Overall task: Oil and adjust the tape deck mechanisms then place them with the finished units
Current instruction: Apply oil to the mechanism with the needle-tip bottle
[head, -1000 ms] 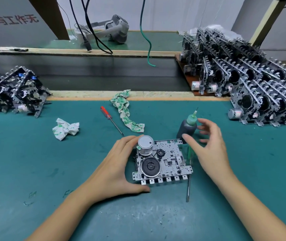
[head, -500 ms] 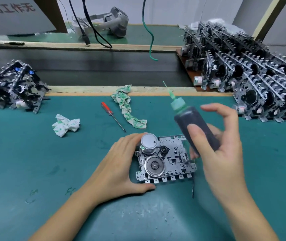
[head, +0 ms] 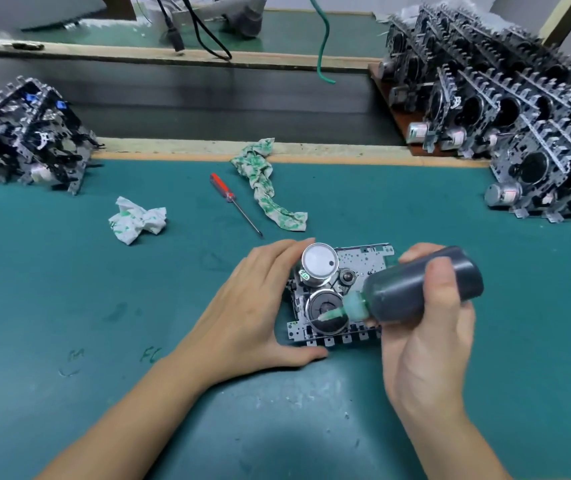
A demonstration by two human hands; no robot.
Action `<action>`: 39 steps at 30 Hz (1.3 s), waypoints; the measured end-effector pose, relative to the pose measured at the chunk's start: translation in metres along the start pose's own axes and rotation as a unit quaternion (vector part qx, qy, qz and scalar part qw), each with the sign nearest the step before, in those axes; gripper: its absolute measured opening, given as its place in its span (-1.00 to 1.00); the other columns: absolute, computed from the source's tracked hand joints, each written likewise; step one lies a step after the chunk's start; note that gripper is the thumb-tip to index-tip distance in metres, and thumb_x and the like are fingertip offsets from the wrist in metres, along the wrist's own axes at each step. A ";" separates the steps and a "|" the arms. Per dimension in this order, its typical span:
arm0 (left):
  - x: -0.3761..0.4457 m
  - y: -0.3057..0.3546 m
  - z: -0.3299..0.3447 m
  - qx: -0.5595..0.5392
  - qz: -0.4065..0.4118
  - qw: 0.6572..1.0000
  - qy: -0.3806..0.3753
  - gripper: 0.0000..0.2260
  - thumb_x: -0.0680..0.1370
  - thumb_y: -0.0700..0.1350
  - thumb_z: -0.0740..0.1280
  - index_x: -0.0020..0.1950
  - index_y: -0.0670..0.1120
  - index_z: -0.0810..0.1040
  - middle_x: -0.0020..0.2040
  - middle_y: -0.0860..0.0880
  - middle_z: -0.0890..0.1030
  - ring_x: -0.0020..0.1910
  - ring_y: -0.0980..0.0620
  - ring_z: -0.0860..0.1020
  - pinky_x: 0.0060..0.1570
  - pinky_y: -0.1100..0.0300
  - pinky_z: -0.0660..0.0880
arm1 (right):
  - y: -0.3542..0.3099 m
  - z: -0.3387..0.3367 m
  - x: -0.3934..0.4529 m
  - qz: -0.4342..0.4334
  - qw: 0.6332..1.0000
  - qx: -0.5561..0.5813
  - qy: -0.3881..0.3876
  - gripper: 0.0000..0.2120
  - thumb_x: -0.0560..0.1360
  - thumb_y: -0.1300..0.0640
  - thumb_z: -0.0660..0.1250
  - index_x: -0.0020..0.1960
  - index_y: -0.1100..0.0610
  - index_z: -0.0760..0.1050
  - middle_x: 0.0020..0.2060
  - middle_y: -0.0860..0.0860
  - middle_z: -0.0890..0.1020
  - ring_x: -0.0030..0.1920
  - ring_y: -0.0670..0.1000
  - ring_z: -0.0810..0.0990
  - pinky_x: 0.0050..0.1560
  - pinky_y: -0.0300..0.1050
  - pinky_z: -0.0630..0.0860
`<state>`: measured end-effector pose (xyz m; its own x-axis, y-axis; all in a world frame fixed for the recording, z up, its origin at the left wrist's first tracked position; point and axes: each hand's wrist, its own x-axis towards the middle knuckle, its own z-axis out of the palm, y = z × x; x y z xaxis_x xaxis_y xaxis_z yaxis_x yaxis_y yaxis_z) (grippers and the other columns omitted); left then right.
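Note:
A metal tape deck mechanism (head: 363, 265) lies flat on the green mat, with a silver motor can at its top left and a round flywheel below it. My left hand (head: 253, 313) holds its left side, fingers at the motor and thumb under the front edge. My right hand (head: 429, 327) grips a dark oil bottle (head: 412, 289) tipped down to the left. Its green nozzle tip sits over the flywheel. A large stack of mechanisms (head: 519, 112) stands at the right. A smaller pile (head: 27, 136) sits at the far left.
A red-handled screwdriver (head: 232, 200) lies behind the mechanism. A twisted printed cloth (head: 266, 188) and a crumpled paper wad (head: 137, 220) lie nearby. Cables (head: 201, 29) hang over the raised back shelf.
My right hand picked up the oil bottle from the mat, lifted it, then tipped it so the nozzle points down onto the flywheel. My left hand kept holding the mechanism.

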<state>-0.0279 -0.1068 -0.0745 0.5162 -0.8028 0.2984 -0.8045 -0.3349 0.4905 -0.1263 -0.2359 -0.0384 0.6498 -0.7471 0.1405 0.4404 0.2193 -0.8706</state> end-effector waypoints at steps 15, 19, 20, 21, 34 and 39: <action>0.001 0.000 0.001 -0.008 -0.007 1.000 -0.002 -0.08 0.26 0.28 0.45 0.49 -0.07 0.19 0.35 0.04 0.32 0.33 0.06 0.32 0.32 0.17 0.27 | 0.017 -0.009 -0.005 -0.176 0.962 -0.186 -0.098 -0.90 0.45 0.05 0.30 -0.09 -0.12 0.40 -0.23 -0.35 0.57 -0.22 -0.32 0.53 -0.14 -0.49 0.40; 0.001 0.001 0.000 -0.010 -0.008 1.000 -0.004 -0.08 0.26 0.27 0.45 0.48 -0.09 0.21 0.35 0.02 0.33 0.33 0.06 0.32 0.32 0.16 0.27 | 0.018 -0.010 -0.005 -0.174 0.959 -0.199 -0.101 -0.87 0.47 -0.02 0.32 -0.08 -0.08 0.37 -0.22 -0.35 0.57 -0.23 -0.33 0.52 -0.14 -0.49 0.40; 0.001 0.001 0.000 -0.010 -0.008 1.000 -0.005 -0.08 0.26 0.27 0.45 0.49 -0.09 0.21 0.35 0.02 0.34 0.33 0.06 0.32 0.32 0.17 0.27 | 0.018 -0.010 -0.005 -0.174 0.958 -0.204 -0.101 -0.87 0.46 0.00 0.32 -0.08 -0.06 0.36 -0.22 -0.35 0.57 -0.23 -0.33 0.52 -0.14 -0.49 0.40; 0.001 0.001 0.000 -0.010 -0.008 1.000 -0.005 -0.08 0.26 0.28 0.45 0.49 -0.10 0.21 0.35 0.02 0.34 0.32 0.06 0.32 0.32 0.17 0.27 | 0.018 -0.010 -0.005 -0.174 0.957 -0.207 -0.103 -0.88 0.46 0.03 0.31 -0.09 -0.05 0.36 -0.23 -0.36 0.57 -0.23 -0.33 0.52 -0.14 -0.50 0.40; 0.001 0.001 0.000 -0.017 -0.011 1.000 -0.008 -0.08 0.26 0.28 0.45 0.49 -0.07 0.20 0.36 0.05 0.33 0.31 0.06 0.33 0.30 0.15 0.30 | 0.016 -0.009 -0.005 -0.169 0.955 -0.218 -0.109 -0.88 0.44 0.03 0.30 -0.10 -0.05 0.36 -0.24 -0.35 0.55 -0.24 -0.32 0.51 -0.15 -0.49 0.40; 0.001 0.001 0.000 -0.020 -0.013 1.000 -0.008 -0.08 0.26 0.26 0.48 0.49 -0.07 0.19 0.36 0.07 0.32 0.32 0.07 0.32 0.30 0.13 0.30 | 0.013 -0.008 -0.006 -0.192 0.953 -0.193 -0.131 -0.85 0.44 0.02 0.34 -0.11 -0.01 0.37 -0.22 -0.32 0.55 -0.24 -0.32 0.50 -0.17 -0.49 0.39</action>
<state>-0.0278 -0.1082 -0.0741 0.5311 -0.8023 0.2725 -0.7790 -0.3359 0.5294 -0.1301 -0.2339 -0.0542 0.6410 -0.5328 0.5525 0.4493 -0.3231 -0.8329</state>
